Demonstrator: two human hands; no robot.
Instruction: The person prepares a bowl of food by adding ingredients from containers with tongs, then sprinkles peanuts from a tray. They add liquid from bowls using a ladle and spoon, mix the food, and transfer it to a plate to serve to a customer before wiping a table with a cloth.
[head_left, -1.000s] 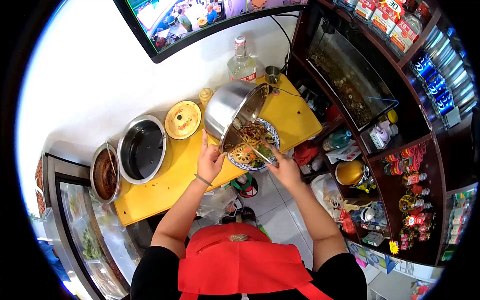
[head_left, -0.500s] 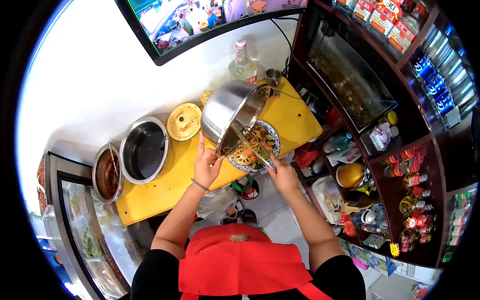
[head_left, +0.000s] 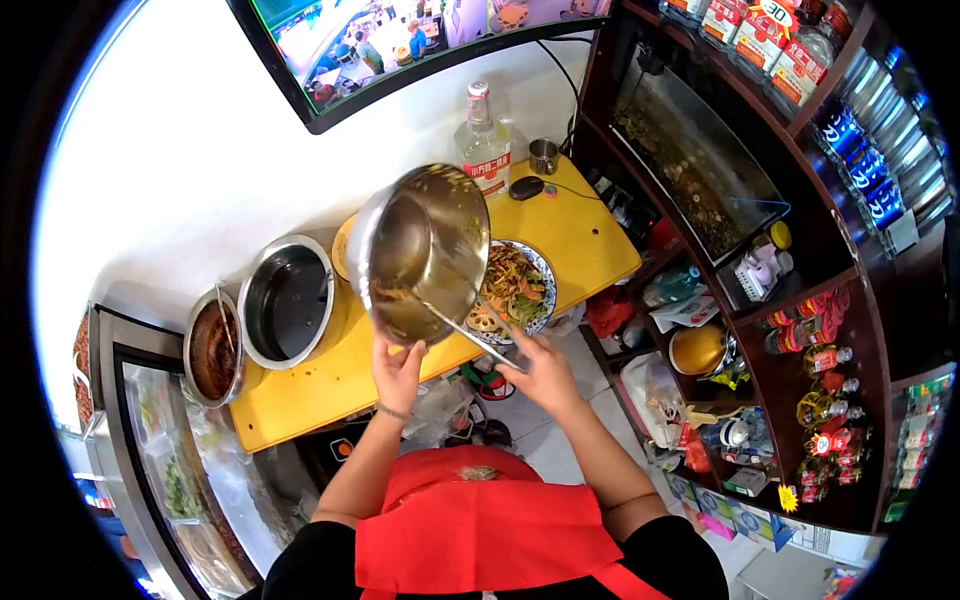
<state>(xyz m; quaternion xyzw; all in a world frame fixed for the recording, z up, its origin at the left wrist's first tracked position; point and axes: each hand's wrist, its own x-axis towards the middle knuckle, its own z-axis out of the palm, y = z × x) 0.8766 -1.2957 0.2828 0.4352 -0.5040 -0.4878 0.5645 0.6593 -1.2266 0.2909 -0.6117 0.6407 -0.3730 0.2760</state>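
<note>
My left hand point(head_left: 398, 372) grips the lower rim of a large steel mixing bowl point(head_left: 405, 235), tilted so its inside faces me and to the right. Bits of food and sauce cling to its inner wall. My right hand point(head_left: 545, 375) is closed around metal tongs point(head_left: 465, 332), with one tip reaching into the bowl's lower part. Just right of the bowl, a blue-and-white patterned plate point(head_left: 546, 270) holds mixed food with shredded vegetables and lotus root slices point(head_left: 484, 318). The bowl's near side hides part of the plate's left edge.
On the yellow table point(head_left: 585, 245) stand a pot of dark liquid point(head_left: 290, 300), a pot of reddish-brown sauce point(head_left: 215, 350), a large clear bottle point(head_left: 483, 140), a metal cup point(head_left: 544, 156) and a black mouse point(head_left: 526, 187). Shelves point(head_left: 740, 300) line the right; a screen point(head_left: 420, 50) hangs above.
The bowl has moved left and turned from over the plate, now showing its inside. My right hand has shifted slightly, and the tongs reach into the bowl. More of the plate shows.
</note>
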